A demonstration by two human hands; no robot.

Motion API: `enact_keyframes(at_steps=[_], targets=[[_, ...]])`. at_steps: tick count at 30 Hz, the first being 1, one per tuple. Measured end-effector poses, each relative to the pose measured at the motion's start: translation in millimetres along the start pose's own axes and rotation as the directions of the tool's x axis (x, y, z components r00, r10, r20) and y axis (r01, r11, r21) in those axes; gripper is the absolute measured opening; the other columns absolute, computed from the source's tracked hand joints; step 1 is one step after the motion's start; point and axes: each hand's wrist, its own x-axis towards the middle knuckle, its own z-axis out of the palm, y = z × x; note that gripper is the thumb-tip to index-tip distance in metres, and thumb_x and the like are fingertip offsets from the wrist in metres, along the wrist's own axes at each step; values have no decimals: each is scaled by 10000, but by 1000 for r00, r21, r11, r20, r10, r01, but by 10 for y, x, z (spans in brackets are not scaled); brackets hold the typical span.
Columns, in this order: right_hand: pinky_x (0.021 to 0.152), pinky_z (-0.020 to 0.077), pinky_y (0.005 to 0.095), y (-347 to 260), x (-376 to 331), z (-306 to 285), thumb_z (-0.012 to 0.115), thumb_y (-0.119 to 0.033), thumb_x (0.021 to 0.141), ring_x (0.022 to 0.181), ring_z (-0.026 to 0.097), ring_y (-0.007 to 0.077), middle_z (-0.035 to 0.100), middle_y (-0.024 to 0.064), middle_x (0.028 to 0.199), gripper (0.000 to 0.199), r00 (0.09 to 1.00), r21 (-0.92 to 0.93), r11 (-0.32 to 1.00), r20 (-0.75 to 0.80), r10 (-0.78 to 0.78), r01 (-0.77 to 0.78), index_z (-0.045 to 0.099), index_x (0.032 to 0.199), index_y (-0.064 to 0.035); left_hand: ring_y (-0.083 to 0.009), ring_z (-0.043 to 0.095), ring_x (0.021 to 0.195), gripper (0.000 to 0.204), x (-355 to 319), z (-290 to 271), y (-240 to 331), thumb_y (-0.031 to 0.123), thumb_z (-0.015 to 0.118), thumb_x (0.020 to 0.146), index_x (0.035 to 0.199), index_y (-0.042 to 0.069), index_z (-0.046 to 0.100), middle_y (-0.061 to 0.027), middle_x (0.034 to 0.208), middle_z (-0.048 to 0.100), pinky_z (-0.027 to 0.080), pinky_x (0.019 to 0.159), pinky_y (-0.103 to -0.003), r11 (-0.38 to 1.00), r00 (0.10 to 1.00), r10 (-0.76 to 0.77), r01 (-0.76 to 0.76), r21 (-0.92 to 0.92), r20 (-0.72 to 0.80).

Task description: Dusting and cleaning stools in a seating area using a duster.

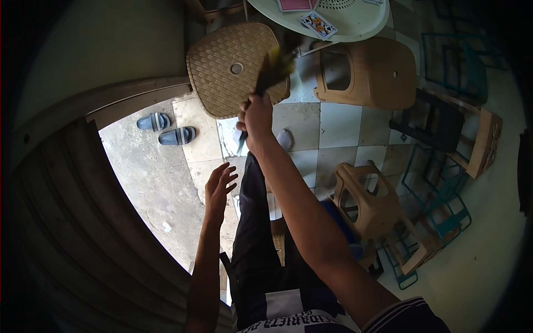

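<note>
Overhead, one standing person, both bare arms entering from the lower edge.

Right hand [256, 114] — centre of the frame, fist closed around the handle of a small hand broom [276, 69]; its dark and yellowish bristles are motion-blurred over the seat of a tan woven-pattern plastic stool [233, 67] at upper centre, the grip and angle suited to brushing that surface.

Left hand [221, 186] — lower, centre-left, empty, fingers spread and slightly curled, hanging free beside the dark trousers, apparently for balance.

Surroundings — a white round plastic table [355, 25] at the top edge carries playing cards [317, 23]. Two more tan stools lie tipped: one [369, 72] at upper right, one [363, 200] right of centre. Teal metal frames [438, 188] and a dark chair crowd the right side. A pair of grey slide sandals [166, 129] sits at centre-left on concrete, just outside the tiled floor [338, 125].
</note>
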Motion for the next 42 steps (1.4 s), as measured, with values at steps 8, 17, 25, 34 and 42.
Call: enact_keyframes(at_steps=[8, 17, 25, 34, 42], targets=[[414, 264, 244, 6, -184, -95, 462, -229, 985, 470, 314, 58, 441, -43, 697, 80, 1000, 33, 999, 26, 10, -11, 475, 1012, -155, -278, 598, 1178, 498, -135, 99, -20, 361, 510, 1020, 1378, 14, 487, -154, 1286, 610, 473, 979, -409, 1000, 999, 18, -18, 11, 42], [401, 249, 255, 652, -438, -675, 445, -231, 1000, 474, 336, 71, 444, -31, 764, 72, 960, -9, 999, -277, 36, -39, 440, 1026, -164, -266, 600, 1177, 490, -191, 102, 50, 352, 503, 1026, 1388, 23, 483, -153, 1295, 604, 477, 972, -398, 998, 998, 54, -55, 12, 23], [371, 266, 269, -301, -571, -264, 504, -222, 972, 423, 346, 50, 457, -37, 660, 177, 983, -406, 903, 165, -80, 142, 597, 1003, -74, -256, 608, 1151, 477, -410, -4, -63, 351, 543, 1013, 1370, 38, 510, -145, 1266, 622, 484, 955, -400, 998, 998, 57, -57, -6, -16], [674, 456, 331, -155, -1720, -1464, 586, -223, 957, 714, 568, 148, 617, 68, 768, 246, 877, -728, 490, 407, -254, 480, 629, 1074, -11, -235, 630, 1112, 434, -982, -94, 205, 328, 529, 1025, 1361, 53, 512, -113, 1251, 635, 500, 932, -384, 991, 993, 113, -114, 69, 20], [775, 502, 349, -675, -2667, -2142, 618, -150, 874, 841, 662, 233, 689, 165, 915, 313, 903, -775, 465, 346, -253, 427, 634, 1136, 19, -224, 658, 1063, 380, -1497, -260, 591, 274, 526, 1022, 1340, 66, 524, -108, 1212, 653, 524, 894, -371, 984, 986, 147, -137, 113, -83]])
